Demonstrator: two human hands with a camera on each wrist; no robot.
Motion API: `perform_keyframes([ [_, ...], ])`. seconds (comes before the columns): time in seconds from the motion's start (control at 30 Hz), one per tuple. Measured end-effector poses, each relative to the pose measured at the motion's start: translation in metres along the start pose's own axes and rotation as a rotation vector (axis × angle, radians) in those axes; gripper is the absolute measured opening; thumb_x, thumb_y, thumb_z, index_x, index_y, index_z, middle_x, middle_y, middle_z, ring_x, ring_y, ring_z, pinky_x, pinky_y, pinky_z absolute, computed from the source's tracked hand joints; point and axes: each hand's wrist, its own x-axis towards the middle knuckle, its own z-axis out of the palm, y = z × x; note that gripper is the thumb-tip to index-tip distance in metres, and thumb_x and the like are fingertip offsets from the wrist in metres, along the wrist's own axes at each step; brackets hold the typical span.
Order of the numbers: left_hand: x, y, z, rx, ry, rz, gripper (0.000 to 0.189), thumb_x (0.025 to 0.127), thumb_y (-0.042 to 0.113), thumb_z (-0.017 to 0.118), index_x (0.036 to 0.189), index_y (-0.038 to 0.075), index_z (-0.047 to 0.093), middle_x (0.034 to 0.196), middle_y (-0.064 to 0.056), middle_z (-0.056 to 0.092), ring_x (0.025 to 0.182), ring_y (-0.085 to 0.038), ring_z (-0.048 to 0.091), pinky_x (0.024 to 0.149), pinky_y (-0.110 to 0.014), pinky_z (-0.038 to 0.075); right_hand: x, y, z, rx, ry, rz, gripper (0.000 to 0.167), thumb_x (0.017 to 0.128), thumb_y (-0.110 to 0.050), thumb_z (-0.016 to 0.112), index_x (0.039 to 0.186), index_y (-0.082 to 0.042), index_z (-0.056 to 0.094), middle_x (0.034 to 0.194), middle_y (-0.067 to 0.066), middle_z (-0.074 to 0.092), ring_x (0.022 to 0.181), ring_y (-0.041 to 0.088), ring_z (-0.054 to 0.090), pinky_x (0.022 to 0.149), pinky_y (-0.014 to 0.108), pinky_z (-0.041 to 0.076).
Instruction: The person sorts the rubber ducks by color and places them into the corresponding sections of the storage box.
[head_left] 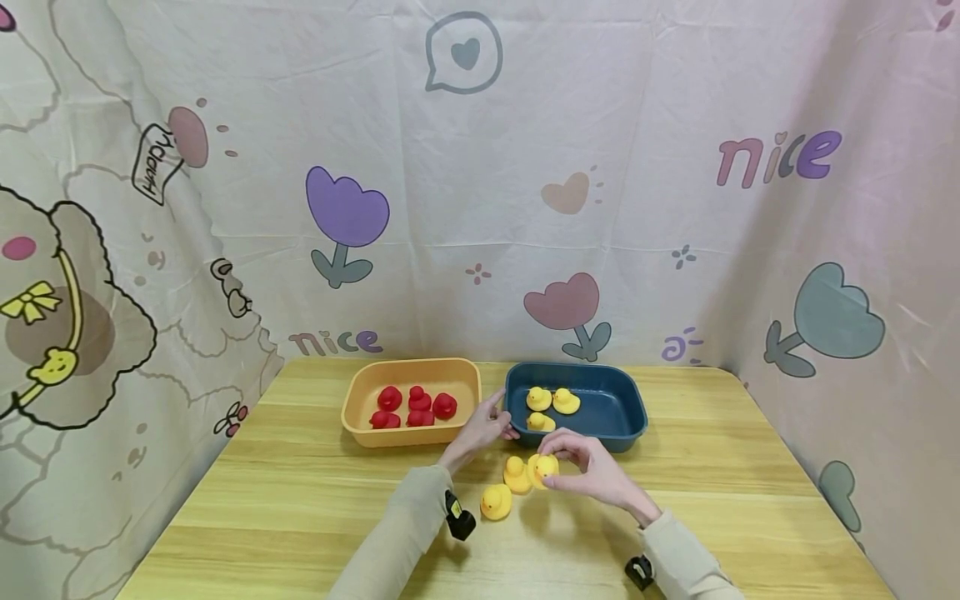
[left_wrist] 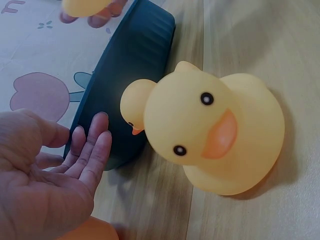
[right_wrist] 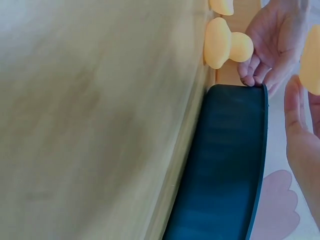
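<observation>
Pinched between the thumb and fingers of my right hand [head_left: 594,472] is a yellow rubber duck [head_left: 542,469], raised in front of the blue bin [head_left: 636,427]. That duck also shows at the edge of the right wrist view. My left hand [head_left: 480,427] is at the bin's left end, its loosely extended fingers [left_wrist: 92,157] right at the outer wall and its thumb near the rim. Two more yellow ducks stand on the table below the bin, one duck [head_left: 514,477] close to the held one and another duck [head_left: 495,502] nearer me.
Three yellow ducks [head_left: 566,402] sit in the left part of the blue bin. Left of it is an orange-yellow bin [head_left: 411,438] with several red ducks [head_left: 444,406]. The wooden table [head_left: 285,492] ends at a printed cloth [head_left: 465,200] behind the bins.
</observation>
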Motion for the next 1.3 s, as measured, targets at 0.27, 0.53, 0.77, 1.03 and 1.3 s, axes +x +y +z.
perform_keyframes([
  [0.27,0.001,-0.001,0.000,-0.002,-0.001,0.000,0.061,0.100,-0.003,0.043,0.157,-0.008,0.021,0.087,-0.022,0.062,0.082,-0.037,0.074,0.082,-0.046,0.064,0.004,-0.004,-0.002,-0.032,0.118,0.005,0.022,0.087,0.001,0.073,0.108,-0.002,0.068,0.115,0.023,0.063,0.106,0.005,0.061,0.093,0.018,0.056],
  [0.53,0.002,-0.002,0.000,-0.014,0.001,-0.003,0.061,0.100,-0.003,0.042,0.156,-0.009,0.019,0.085,-0.021,0.061,0.085,-0.043,0.073,0.085,-0.052,0.062,0.006,-0.004,-0.002,-0.058,0.239,0.052,0.021,0.087,-0.001,0.074,0.106,-0.003,0.068,0.114,0.019,0.063,0.103,0.003,0.061,0.092,0.015,0.054],
  [0.77,0.000,0.001,0.001,-0.019,0.002,0.011,0.062,0.100,-0.002,0.042,0.156,-0.009,0.018,0.088,-0.026,0.062,0.089,-0.049,0.071,0.086,-0.057,0.060,0.009,-0.004,-0.003,-0.091,0.369,0.086,0.021,0.086,-0.003,0.076,0.106,-0.001,0.069,0.110,0.018,0.064,0.095,0.004,0.062,0.089,0.013,0.054],
  [1.03,-0.001,0.000,0.000,-0.011,-0.003,0.016,0.062,0.100,-0.001,0.042,0.156,-0.010,0.017,0.089,-0.029,0.061,0.090,-0.051,0.070,0.086,-0.057,0.060,0.013,0.001,-0.005,-0.144,0.486,0.120,0.025,0.084,-0.003,0.079,0.107,-0.001,0.070,0.109,0.017,0.064,0.092,0.003,0.060,0.085,0.015,0.056],
  [1.3,0.000,-0.001,0.000,-0.011,-0.010,0.021,0.062,0.101,-0.001,0.042,0.156,-0.011,0.016,0.089,-0.028,0.061,0.089,-0.049,0.071,0.084,-0.054,0.061,0.019,0.003,-0.015,-0.228,0.548,0.157,0.028,0.082,-0.006,0.082,0.107,-0.003,0.071,0.111,0.015,0.066,0.093,0.002,0.058,0.084,0.012,0.054],
])
